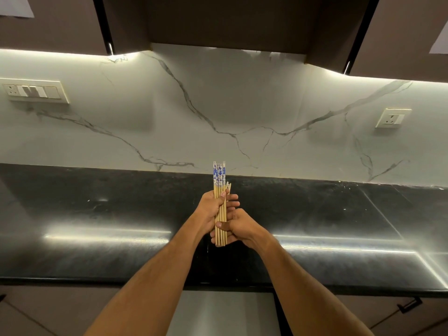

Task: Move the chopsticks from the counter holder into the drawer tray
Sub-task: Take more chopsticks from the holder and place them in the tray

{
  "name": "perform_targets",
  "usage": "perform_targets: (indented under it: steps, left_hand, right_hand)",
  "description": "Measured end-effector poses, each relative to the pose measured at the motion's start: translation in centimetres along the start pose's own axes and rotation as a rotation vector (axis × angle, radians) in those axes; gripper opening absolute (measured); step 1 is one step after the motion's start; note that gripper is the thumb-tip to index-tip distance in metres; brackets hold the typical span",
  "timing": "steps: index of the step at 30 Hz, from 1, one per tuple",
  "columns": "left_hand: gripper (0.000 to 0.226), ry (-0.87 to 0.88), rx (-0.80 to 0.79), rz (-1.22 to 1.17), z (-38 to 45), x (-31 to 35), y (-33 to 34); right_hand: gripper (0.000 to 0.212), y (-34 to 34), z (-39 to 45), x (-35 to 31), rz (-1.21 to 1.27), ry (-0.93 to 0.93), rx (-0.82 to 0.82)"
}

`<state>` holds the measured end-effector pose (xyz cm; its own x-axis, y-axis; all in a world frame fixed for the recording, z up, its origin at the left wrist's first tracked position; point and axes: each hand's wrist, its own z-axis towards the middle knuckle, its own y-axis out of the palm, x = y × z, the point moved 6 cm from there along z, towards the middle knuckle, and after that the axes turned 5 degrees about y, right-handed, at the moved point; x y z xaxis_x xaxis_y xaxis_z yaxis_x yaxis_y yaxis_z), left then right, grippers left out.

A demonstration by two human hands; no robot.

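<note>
Both hands, left hand and right hand, grip upright chopsticks, patterned tops protruding above.

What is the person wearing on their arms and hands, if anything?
Nothing shows on them. The left hand and right hand are bare, with no gloves, rings, watch or bracelet in view, and both forearms are uncovered up to the picture's edge, no sleeves showing.

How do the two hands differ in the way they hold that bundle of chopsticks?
The left hand grips the chopsticks higher up, just below their blue-and-white patterned ends; the right hand grips lower, near the plain wooden tips. The left hand comes in from the left side of the bundle, the right hand from the right, its thumb lying across the front. Both hands are closed on the same upright bundle, above the black counter.
</note>
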<state>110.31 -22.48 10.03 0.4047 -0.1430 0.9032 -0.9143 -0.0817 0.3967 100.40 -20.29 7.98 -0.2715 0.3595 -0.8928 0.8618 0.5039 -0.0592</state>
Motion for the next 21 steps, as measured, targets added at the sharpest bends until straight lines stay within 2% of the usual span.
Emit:
perform_targets:
  steps: [6,10,17,19,21]
  left_hand:
    - [0.03,-0.056,-0.053,-0.065,-0.1,0.1,0.2]
    - [0.026,-0.118,-0.073,0.027,-0.4,-0.4,0.1]
    - [0.02,-0.101,0.056,0.181,-0.1,-1.2,-0.4]
    - [0.02,-0.074,0.046,0.262,-0.3,-1.3,-1.0]
    - [0.019,-0.068,-0.013,0.318,-0.8,-1.7,-1.3]
  right_hand:
    - [0.021,-0.8,0.0,0.8,0.042,0.018,0.018]
    - [0.019,-1.4,0.0,1.4,0.051,0.013,0.042]
    - [0.019,-2.2,-0.5,2.2,-0.079,0.07,-0.013]
    - [0.032,-4.1,-0.6,1.7,-0.044,0.057,0.07]
    - [0.061,-6.2,-0.7,0.7,0.158,-0.038,0.183]
